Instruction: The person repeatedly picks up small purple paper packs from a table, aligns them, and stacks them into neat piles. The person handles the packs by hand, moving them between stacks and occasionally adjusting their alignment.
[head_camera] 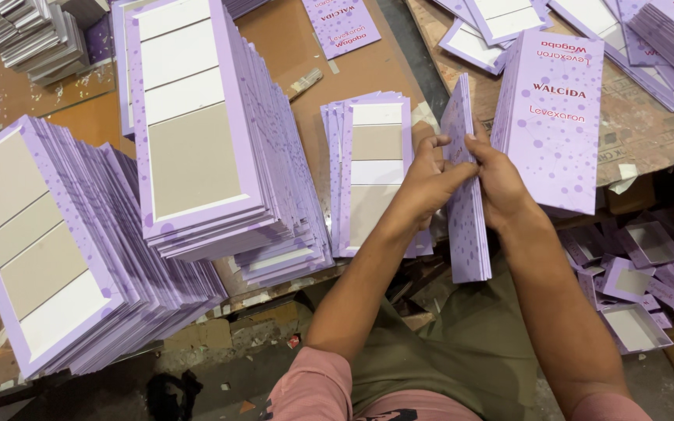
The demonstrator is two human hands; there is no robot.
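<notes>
My left hand (429,181) and my right hand (498,178) both grip a lilac, dotted cardboard cover (466,218), held on edge between them above the table's front. Just left of my left hand lies a small pile of the same covers (372,148), inner side up, showing white and grey panels. To the right of my right hand rises a tall stack of covers (554,117) with the printed outer face up.
Two tall leaning stacks of covers stand at the left (48,242) and centre left (196,125). Grey board strips (33,35) are piled at the far left corner. Small lilac box trays (641,281) lie on the floor at the right. More covers (649,39) lie at the back right.
</notes>
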